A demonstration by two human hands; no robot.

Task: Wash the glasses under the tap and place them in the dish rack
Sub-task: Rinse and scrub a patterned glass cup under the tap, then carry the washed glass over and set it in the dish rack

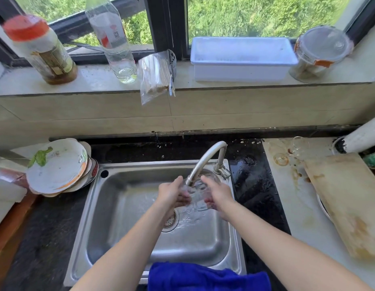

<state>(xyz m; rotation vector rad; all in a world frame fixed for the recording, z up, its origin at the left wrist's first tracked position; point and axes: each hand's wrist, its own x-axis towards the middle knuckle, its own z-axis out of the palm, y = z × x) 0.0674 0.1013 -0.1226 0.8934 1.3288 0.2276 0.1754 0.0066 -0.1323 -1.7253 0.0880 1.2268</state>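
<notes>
A clear glass (196, 196) is under the spout of the curved steel tap (209, 158), over the steel sink (123, 217). My left hand (173, 194) grips its left side and my right hand (218, 194) grips its right side. Water splashes around the drain below. Two more clear glasses (299, 147) (280, 158) stand on the stained counter at the right. The white dish rack (243, 58) sits on the window sill beyond the sink.
Stacked dirty plates (58, 166) lie left of the sink. A blue cloth (207, 277) hangs over the sink's front rim. A wooden cutting board (348, 200) lies at the right. Bottles (43, 51), a bag of chopsticks (156, 76) and a lidded jar (321, 52) stand on the sill.
</notes>
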